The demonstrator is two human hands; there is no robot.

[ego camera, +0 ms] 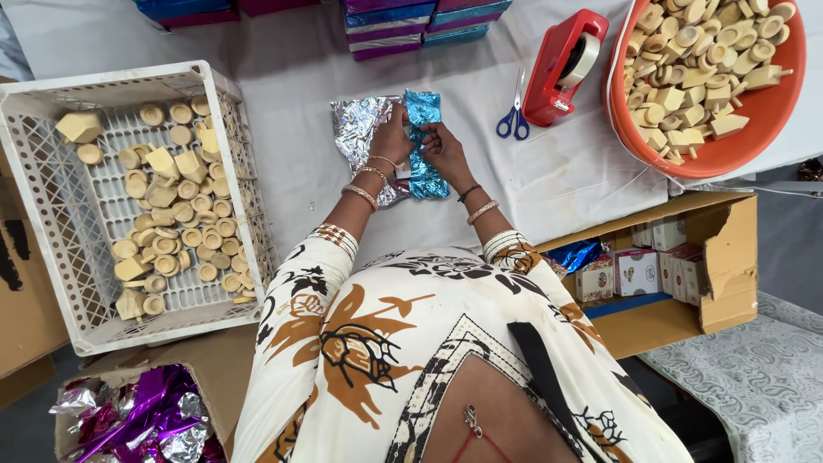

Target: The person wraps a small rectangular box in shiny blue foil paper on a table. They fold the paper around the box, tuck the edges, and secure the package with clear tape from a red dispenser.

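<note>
A: What were the hands doing at that moment?

B: Both were pinched on a strip of blue foil (423,144). The left hand (392,137) gripped its near-left edge and the right hand (441,146) held the opposite edge, fingers curled over the crinkled sheet. The foil lay on the bench (300,77) between the two hands, its ends reaching just past the fingertips and back toward the wrists.

A: Anything under it?

B: A silver foil sheet (356,129), just beside the left hand and partly beneath it.

A: How would that blue foil handle?

B: I'd judge it very light, thin and limp, quick to crease and easy to tear. It looked slick too. Best taken by the edges with fingertips, as both hands had it, not squeezed in the middle.

A: And around the hands?

B: Beyond the right hand lay blue-handled scissors (513,118) and a red tape dispenser (561,64), with an orange basin (754,129) of pale wooden pieces farther right. Well to the left of the left hand stood a white crate (34,171) holding similar pieces. Near the right elbow, a cardboard box (729,257) held small printed cartons.
</note>
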